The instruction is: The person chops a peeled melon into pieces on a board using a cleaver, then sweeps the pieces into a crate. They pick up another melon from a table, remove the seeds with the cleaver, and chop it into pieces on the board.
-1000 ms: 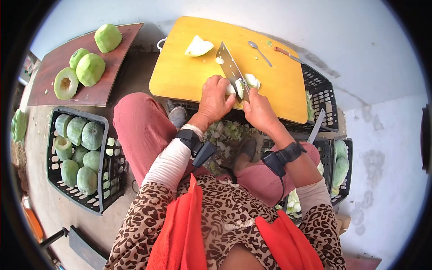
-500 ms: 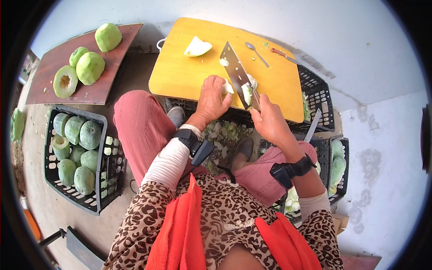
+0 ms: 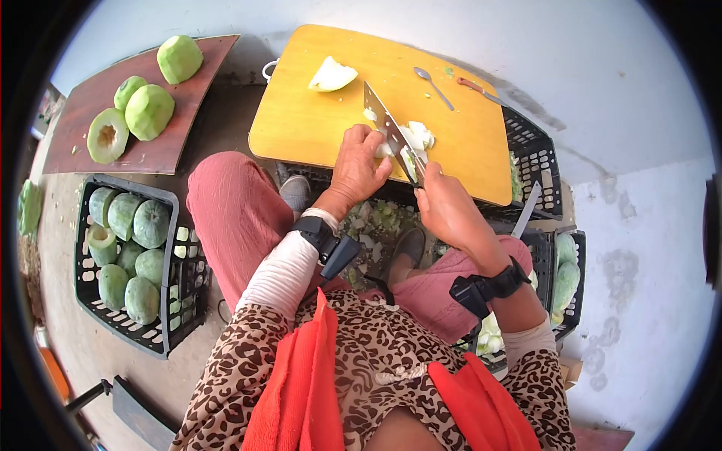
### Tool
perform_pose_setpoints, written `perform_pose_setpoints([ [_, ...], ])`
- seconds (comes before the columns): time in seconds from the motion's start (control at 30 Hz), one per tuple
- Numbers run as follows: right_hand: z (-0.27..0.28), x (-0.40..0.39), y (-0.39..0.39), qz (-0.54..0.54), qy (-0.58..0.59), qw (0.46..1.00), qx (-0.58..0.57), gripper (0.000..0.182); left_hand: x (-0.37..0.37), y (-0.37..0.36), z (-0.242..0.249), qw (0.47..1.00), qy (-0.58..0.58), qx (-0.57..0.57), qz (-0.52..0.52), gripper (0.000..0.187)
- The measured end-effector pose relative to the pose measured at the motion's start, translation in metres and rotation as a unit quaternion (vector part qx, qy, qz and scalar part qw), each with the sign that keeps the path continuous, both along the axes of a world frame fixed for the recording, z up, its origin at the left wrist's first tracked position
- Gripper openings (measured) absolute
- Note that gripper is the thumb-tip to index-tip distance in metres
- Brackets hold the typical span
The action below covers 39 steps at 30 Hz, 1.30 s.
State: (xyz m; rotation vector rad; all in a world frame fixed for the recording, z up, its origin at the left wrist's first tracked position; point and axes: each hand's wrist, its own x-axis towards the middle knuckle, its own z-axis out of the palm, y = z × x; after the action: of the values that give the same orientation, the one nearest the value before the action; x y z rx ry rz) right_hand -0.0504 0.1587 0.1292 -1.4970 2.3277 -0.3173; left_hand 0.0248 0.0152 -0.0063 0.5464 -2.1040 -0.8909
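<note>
My right hand [image 3: 451,201] is closed round the handle of a cleaver [image 3: 389,124], its wide blade slanting away to the upper left over the yellow board [image 3: 293,124]. Against the blade's left side, my left hand [image 3: 358,165] has its fingers bent over a piece of white melon [image 3: 383,149], partly hidden by the fingertips and blade. Cut melon chunks [image 3: 420,135] lie just right of the blade. Farther back on the board sits a larger peeled melon wedge [image 3: 332,74].
A spoon [image 3: 434,87] and a wooden-handled knife [image 3: 481,91] lie at the board's back right. Peeled melons [image 3: 150,113] rest on a brown board [image 3: 79,135] at left, above a black crate [image 3: 171,286] of unpeeled melons [image 3: 141,302]. Scraps [image 3: 376,225] cover the floor between the feet.
The cleaver and my right hand have shifted slightly left, bringing the blade closer to my left fingers. More white chunks now show to the right of the blade.
</note>
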Motion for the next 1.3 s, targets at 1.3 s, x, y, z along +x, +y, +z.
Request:
perform_pose_setpoints([
  [1.3, -0.055, -0.022, -0.028, -0.053, 0.032, 0.995, -0.074, 0.026, -0.001, 0.001, -0.001, 1.000, -0.026, -0.006, 0.016, 0.032],
])
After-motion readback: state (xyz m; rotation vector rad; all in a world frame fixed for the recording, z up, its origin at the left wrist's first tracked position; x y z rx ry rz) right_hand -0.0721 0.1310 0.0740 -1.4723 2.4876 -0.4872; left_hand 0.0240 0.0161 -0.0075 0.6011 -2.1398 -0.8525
